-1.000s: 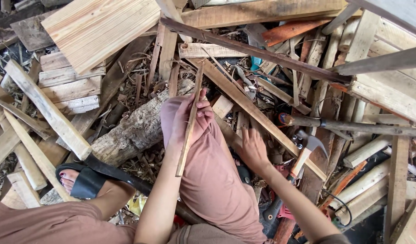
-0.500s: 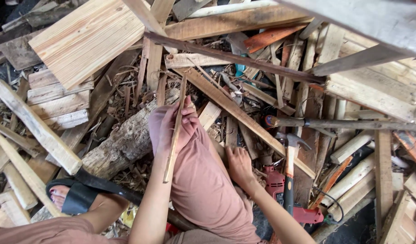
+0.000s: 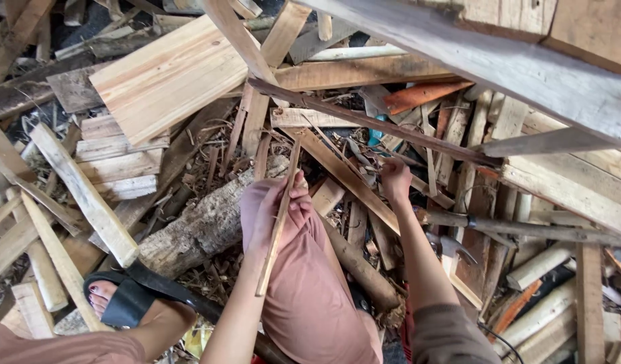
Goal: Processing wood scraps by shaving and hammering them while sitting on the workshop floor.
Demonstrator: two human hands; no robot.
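My left hand [image 3: 291, 210] rests on my raised knee, which is covered in pink cloth [image 3: 303, 296]. It is shut on a thin wooden strip [image 3: 278, 222] that runs steeply from the scrap pile down along my forearm. My right hand [image 3: 394, 179] is stretched forward into the pile, with its fingers curled down among thin sticks beside a long diagonal plank [image 3: 351, 178]. Whether it grips one of them is hidden. A hammer head [image 3: 453, 248] lies to the right of my right forearm.
A rough log [image 3: 199, 229] lies under my knee, and my sandalled foot [image 3: 115, 300] is at the lower left. A wide pale board [image 3: 169, 74] tops the pile at the back. A grey beam [image 3: 512, 61] crosses the upper right. Offcuts and planks lie all around.
My right hand has moved from beside the hammer forward and up into the sticks. My left hand still holds the strip on my knee. The view has shifted slightly.
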